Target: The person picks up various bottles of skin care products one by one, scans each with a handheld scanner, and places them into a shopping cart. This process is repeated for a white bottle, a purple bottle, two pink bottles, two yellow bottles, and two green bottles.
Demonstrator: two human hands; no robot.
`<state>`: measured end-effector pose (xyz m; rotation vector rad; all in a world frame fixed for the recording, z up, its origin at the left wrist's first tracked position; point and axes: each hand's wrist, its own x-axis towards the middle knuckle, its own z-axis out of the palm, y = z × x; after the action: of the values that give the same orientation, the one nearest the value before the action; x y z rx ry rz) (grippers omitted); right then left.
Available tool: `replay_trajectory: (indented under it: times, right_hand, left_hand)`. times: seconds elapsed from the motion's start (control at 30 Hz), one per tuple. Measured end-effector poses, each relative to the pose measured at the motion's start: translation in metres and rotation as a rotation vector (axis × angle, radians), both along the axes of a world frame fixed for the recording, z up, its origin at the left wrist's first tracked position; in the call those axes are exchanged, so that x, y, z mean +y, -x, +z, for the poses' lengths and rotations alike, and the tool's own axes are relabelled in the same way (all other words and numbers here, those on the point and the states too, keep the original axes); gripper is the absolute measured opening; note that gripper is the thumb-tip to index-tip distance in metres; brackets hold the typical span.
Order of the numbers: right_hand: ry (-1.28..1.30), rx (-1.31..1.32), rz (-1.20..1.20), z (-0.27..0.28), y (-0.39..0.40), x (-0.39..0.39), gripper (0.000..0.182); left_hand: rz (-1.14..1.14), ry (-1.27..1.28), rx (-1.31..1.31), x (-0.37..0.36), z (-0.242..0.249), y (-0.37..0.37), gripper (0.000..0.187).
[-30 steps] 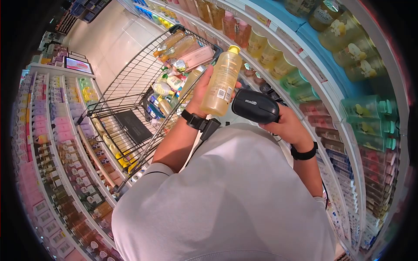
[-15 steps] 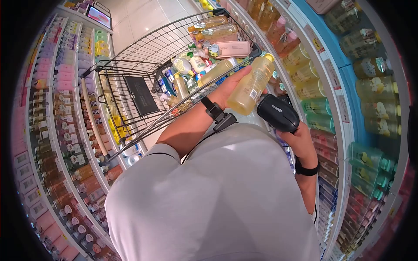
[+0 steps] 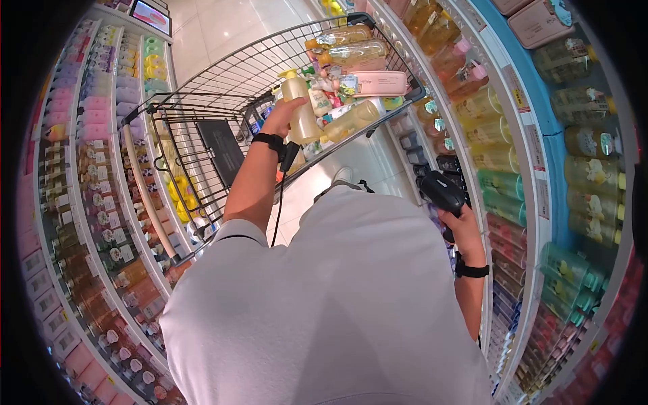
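My left hand (image 3: pixel 278 120) is wrapped around a pale yellow pump bottle (image 3: pixel 303 125) with a yellow top. The bottle stands nearly upright over the shopping cart (image 3: pixel 219 150), inside its wire rim. Below and beside it in the cart lie a clear yellowish bottle (image 3: pixel 352 121), a pink package (image 3: pixel 381 84) and amber bottles (image 3: pixel 358 51). Near the right-hand shelf, my right hand (image 3: pixel 464 228) grips a black handheld scanner (image 3: pixel 442 192). Its fingers are partly hidden behind the scanner.
On the right, a shelf holds yellow bottles (image 3: pixel 496 162), green bottles (image 3: pixel 503 196) and pink bottles. The left shelf carries rows of pink and purple packs (image 3: pixel 98 125). A screen (image 3: pixel 151 16) hangs at the far left. Tiled floor (image 3: pixel 226 30) lies beyond the cart.
My left hand has carried the pump bottle from beside the scanner leftward, over the cart. My right hand and the scanner have moved slightly lower.
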<state>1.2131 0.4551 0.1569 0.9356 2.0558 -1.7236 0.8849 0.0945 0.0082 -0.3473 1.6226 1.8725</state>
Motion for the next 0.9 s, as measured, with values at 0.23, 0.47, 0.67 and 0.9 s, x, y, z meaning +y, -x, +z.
replay_trajectory:
  times: [0.23, 0.47, 0.67, 0.9]
  right_hand:
    - [-0.042, -0.155, -0.128, -0.029, -0.015, -0.011, 0.025]
    - [-0.063, -0.234, -0.261, -0.024, -0.033, -0.026, 0.027]
    - [-0.088, -0.246, -0.308, -0.022, -0.044, -0.035, 0.028]
    - [0.032, -0.191, -0.385, -0.041, -0.076, -0.022, 0.030]
  left_hand:
    - [0.026, 0.556, -0.008, -0.038, -0.147, 0.015, 0.051]
    - [-0.283, 0.980, -0.083, -0.020, -0.175, 0.004, 0.077]
    - [-0.472, 1.007, -0.079, -0.035, -0.228, 0.014, 0.055]
    - [-0.232, 0.793, 0.275, -0.037, -0.230, 0.062, 0.041]
